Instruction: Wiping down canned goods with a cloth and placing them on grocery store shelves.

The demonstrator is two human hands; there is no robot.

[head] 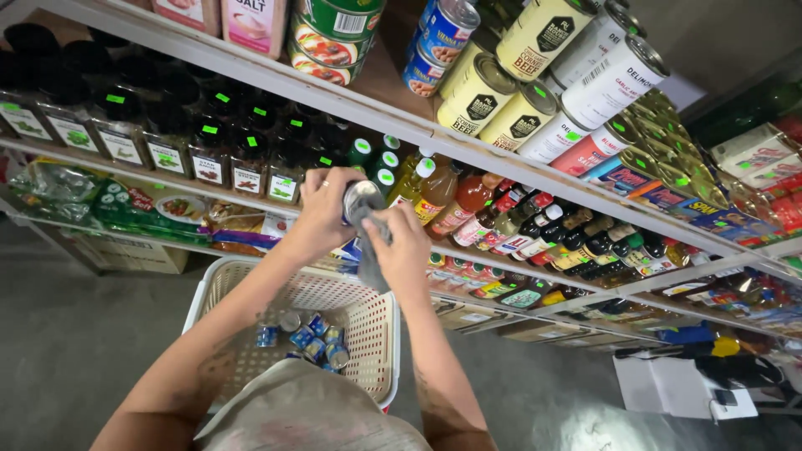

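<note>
your left hand is wrapped around a small metal can, fingers curled on its side wall, so the shiny round end of the can looks up at you. your right hand is closed on a grey cloth, pinching it between thumb and fingers, and it presses the cloth against the can's end and its near side. the two hands are touching each other around the can, held in the air above the far rim of the white basket and in front of the shelf edge.

i judge the can is stiff and a little heavy for its size, because it seems full. the metal is smooth and could slip, so it is better to hold it around the side wall, as your left hand does, not by the rims. it will not break easily, but a fall may dent it. the cloth is soft and limp; part of it hangs down below your right hand.

in the basket, on its bottom near the middle, lie several more small cans, some with blue labels. on the shelf behind your hands stand dark jars with green stickers, and to the right of them the sauce bottles. higher up, on the top shelf, large tins are stacked.
</note>
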